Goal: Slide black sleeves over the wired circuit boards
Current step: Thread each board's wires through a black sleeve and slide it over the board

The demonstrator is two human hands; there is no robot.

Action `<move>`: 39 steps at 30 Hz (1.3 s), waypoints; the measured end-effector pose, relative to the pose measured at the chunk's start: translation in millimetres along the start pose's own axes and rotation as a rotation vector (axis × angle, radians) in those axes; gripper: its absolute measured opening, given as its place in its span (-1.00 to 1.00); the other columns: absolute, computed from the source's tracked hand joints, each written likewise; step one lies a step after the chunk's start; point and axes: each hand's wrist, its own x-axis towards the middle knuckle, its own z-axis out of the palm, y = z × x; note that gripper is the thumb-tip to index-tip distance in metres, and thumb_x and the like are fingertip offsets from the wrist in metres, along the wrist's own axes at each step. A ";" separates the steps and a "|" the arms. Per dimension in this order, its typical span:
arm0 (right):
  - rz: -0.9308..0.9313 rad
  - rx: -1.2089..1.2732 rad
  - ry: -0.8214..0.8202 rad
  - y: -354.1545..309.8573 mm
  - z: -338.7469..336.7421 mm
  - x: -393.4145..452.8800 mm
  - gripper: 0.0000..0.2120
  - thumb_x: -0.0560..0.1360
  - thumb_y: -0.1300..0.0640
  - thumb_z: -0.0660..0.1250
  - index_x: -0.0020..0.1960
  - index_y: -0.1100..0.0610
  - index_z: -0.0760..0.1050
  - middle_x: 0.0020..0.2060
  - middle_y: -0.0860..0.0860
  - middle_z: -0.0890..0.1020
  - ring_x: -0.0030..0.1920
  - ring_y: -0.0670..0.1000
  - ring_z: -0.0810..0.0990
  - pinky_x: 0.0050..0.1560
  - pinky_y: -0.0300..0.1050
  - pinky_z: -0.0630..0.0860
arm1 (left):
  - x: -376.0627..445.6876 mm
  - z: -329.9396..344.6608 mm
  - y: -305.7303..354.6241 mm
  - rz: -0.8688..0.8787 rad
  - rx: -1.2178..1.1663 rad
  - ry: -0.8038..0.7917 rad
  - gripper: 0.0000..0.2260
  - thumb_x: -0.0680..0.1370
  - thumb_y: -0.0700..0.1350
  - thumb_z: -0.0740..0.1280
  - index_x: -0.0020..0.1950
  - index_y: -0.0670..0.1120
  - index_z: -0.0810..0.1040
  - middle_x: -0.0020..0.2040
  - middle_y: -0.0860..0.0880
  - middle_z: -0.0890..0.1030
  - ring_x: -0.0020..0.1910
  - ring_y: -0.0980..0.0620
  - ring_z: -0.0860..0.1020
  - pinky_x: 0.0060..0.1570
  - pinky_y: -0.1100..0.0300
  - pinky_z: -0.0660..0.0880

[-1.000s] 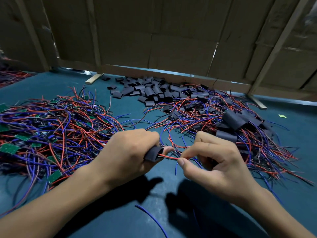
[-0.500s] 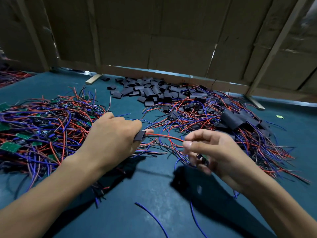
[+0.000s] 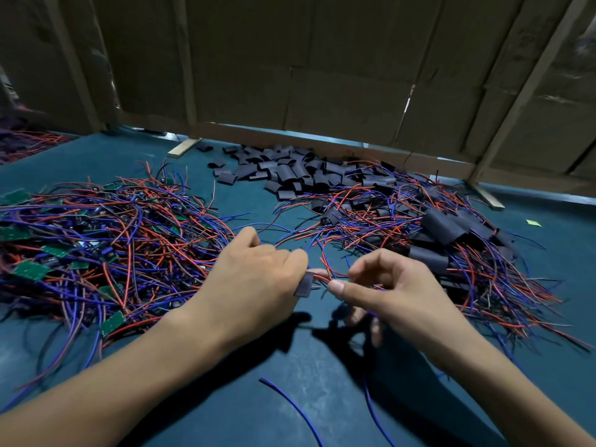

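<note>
My left hand grips a black sleeve, whose open end faces right. Red and blue wires run out of that end. My right hand pinches those wires between thumb and forefinger, close beside the sleeve. The board inside the sleeve is hidden. A heap of bare green circuit boards with wires lies at the left. Loose black sleeves are piled at the back. Sleeved boards with wires lie in a heap at the right.
The blue table top carries a loose blue wire near the front. A cardboard wall on wooden battens closes off the back. A small green scrap lies far right.
My hands have come back together: the right hand moved left along the wires up to the sleeve. The left hand with the sleeve shifted right and nearer to me.
</note>
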 end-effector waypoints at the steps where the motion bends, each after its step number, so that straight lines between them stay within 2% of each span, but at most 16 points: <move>1: -0.012 -0.062 0.006 -1.6 -1.9 -0.6 -0.66 0.28 0.01 0.61 -0.13 0.18 0.55 -0.34 0.14 0.66 -0.45 0.09 0.62 -0.61 -0.17 0.41 | -0.2 -0.8 -1.3 -0.017 -0.020 0.011 -0.77 0.52 -0.13 0.34 -0.31 -0.04 0.39 -0.48 -0.04 0.49 -0.52 -0.10 0.46 -0.36 0.09 0.39; 3: -0.053 -0.098 -0.011 -4.4 -5.1 -2.0 -0.67 0.25 -0.08 0.59 -0.21 0.14 0.61 -0.40 0.14 0.64 -0.47 0.05 0.55 -0.58 -0.18 0.38 | -0.5 -2.3 -2.8 -0.034 -0.055 0.030 -0.72 0.61 -0.06 0.21 -0.30 -0.04 0.39 -0.47 -0.04 0.49 -0.52 -0.11 0.46 -0.36 0.07 0.41; 5: -0.102 -0.042 -0.108 -7.3 -6.2 -3.4 -0.80 0.34 0.01 0.57 -0.13 0.12 0.70 -0.39 0.10 0.65 -0.45 0.00 0.49 -0.48 -0.21 0.38 | -0.9 -3.8 -4.0 -0.035 -0.060 0.028 -0.65 0.65 0.02 0.10 -0.29 -0.04 0.41 -0.45 -0.04 0.50 -0.49 -0.11 0.47 -0.35 0.06 0.42; 7: -0.152 0.036 -0.213 -7.9 -7.1 -4.3 -0.87 0.45 0.24 0.52 -0.02 0.11 0.75 -0.34 0.03 0.65 -0.41 -0.05 0.50 -0.34 -0.30 0.42 | -0.6 -5.3 -4.3 -0.010 -0.040 0.018 -0.72 0.61 -0.04 0.16 -0.29 -0.05 0.42 -0.45 -0.05 0.49 -0.48 -0.11 0.47 -0.34 0.06 0.42; 10: -0.182 0.106 -0.233 -8.9 -4.4 -6.0 -0.72 0.41 0.36 0.50 0.06 0.10 0.74 -0.22 0.07 0.71 -0.26 0.01 0.66 -0.15 -0.27 0.56 | 1.0 -9.0 -0.4 0.021 -0.017 -0.010 -0.82 0.48 -0.16 0.35 -0.30 -0.05 0.42 -0.44 -0.05 0.48 -0.46 -0.12 0.47 -0.33 0.07 0.43; 12: -0.138 0.196 -0.192 -8.9 -0.1 -6.5 -0.71 0.31 0.31 0.53 0.03 0.19 0.72 -0.17 0.16 0.72 -0.23 0.07 0.70 -0.24 -0.17 0.62 | 1.3 -10.3 3.3 0.036 -0.035 -0.002 -0.81 0.45 -0.19 0.38 -0.31 -0.05 0.42 -0.44 -0.04 0.48 -0.46 -0.12 0.45 -0.34 0.07 0.44; 14: -0.104 0.217 -0.114 -8.3 4.6 -5.6 -0.71 0.24 0.25 0.56 -0.05 0.27 0.66 -0.23 0.21 0.71 -0.32 0.09 0.70 -0.40 -0.17 0.58 | 1.4 -10.3 5.0 0.047 -0.047 0.003 -0.83 0.44 -0.18 0.37 -0.31 -0.05 0.44 -0.44 -0.04 0.47 -0.47 -0.12 0.45 -0.36 0.07 0.43; 17: -0.090 0.049 0.014 -4.8 6.8 -5.3 -0.68 0.23 0.02 0.58 -0.19 0.23 0.62 -0.40 0.18 0.67 -0.55 0.04 0.58 -0.59 -0.23 0.43 | 1.0 -9.1 5.1 0.034 -0.040 -0.001 -0.79 0.49 -0.13 0.39 -0.30 -0.03 0.42 -0.44 -0.03 0.46 -0.48 -0.11 0.44 -0.40 0.10 0.38; 19: -0.087 -0.079 0.010 -4.9 6.3 -6.1 -0.65 0.24 -0.12 0.54 -0.19 0.16 0.66 -0.40 0.15 0.67 -0.59 -0.01 0.50 -0.64 -0.24 0.32 | 0.7 -8.8 7.0 0.010 -0.044 -0.009 -0.76 0.53 -0.08 0.37 -0.30 -0.02 0.42 -0.44 -0.02 0.46 -0.49 -0.11 0.44 -0.43 0.12 0.33; 23: -0.067 0.048 -0.152 -8.5 2.8 -7.6 -0.76 0.29 0.03 0.53 -0.09 0.12 0.75 -0.35 0.10 0.67 -0.50 -0.13 0.48 -0.55 -0.33 0.27 | -1.2 -11.2 7.2 -0.089 -0.098 -0.042 -0.77 0.57 -0.03 0.19 -0.27 -0.04 0.45 -0.42 -0.02 0.48 -0.50 -0.11 0.52 -0.55 0.19 0.19; 28: -0.192 0.122 -0.130 -7.6 4.2 -7.8 -0.85 0.41 0.35 0.49 -0.03 0.27 0.72 -0.40 -0.08 0.67 -0.44 -0.23 0.53 -0.36 -0.49 0.39 | -0.4 -17.2 0.4 -0.110 -0.071 -0.056 -0.79 0.55 -0.05 0.20 -0.27 -0.04 0.47 -0.41 -0.02 0.49 -0.47 -0.10 0.53 -0.52 0.18 0.18; 30: -0.206 0.139 -0.114 -8.5 6.6 -9.2 -0.83 0.35 0.29 0.52 -0.05 0.28 0.72 -0.39 -0.06 0.67 -0.44 -0.23 0.53 -0.35 -0.49 0.39 | 0.4 -17.2 0.6 -0.077 -0.054 -0.084 -0.87 0.47 -0.12 0.37 -0.26 -0.04 0.48 -0.40 -0.02 0.50 -0.44 -0.11 0.52 -0.50 0.15 0.27; 32: -0.174 0.131 -0.124 -10.4 6.7 -9.2 -0.79 0.29 0.23 0.59 -0.09 0.24 0.73 -0.42 -0.06 0.64 -0.46 -0.21 0.48 -0.41 -0.46 0.36 | 1.2 -16.9 0.9 -0.021 -0.018 -0.091 -0.83 0.40 -0.17 0.46 -0.27 -0.04 0.47 -0.39 -0.03 0.49 -0.42 -0.12 0.50 -0.44 0.12 0.32; 34: -0.092 0.102 -0.137 -11.0 3.9 -7.7 -0.78 0.24 0.20 0.64 -0.13 0.15 0.74 -0.44 -0.04 0.59 -0.48 -0.13 0.40 -0.47 -0.39 0.27 | 3.0 -16.7 -0.4 0.033 0.015 -0.053 -0.81 0.41 -0.21 0.44 -0.28 -0.03 0.45 -0.41 -0.03 0.45 -0.43 -0.11 0.44 -0.39 0.11 0.29; 36: -0.025 0.104 -0.147 -10.7 1.7 -5.9 -0.84 0.26 0.17 0.56 -0.15 0.10 0.73 -0.47 -0.03 0.57 -0.49 -0.11 0.35 -0.50 -0.36 0.21 | 4.2 -15.6 0.0 0.060 0.011 0.002 -0.78 0.43 -0.24 0.43 -0.30 -0.04 0.44 -0.42 -0.04 0.41 -0.44 -0.11 0.38 -0.37 0.11 0.26; 39: 0.013 0.141 -0.132 -11.1 1.9 -4.2 -0.84 0.25 0.17 0.49 -0.17 0.16 0.71 -0.48 0.00 0.55 -0.52 -0.11 0.33 -0.54 -0.35 0.18 | 4.7 -12.9 3.2 0.067 -0.039 0.072 -0.76 0.49 -0.21 0.41 -0.32 -0.06 0.43 -0.42 -0.05 0.39 -0.45 -0.12 0.35 -0.39 0.10 0.28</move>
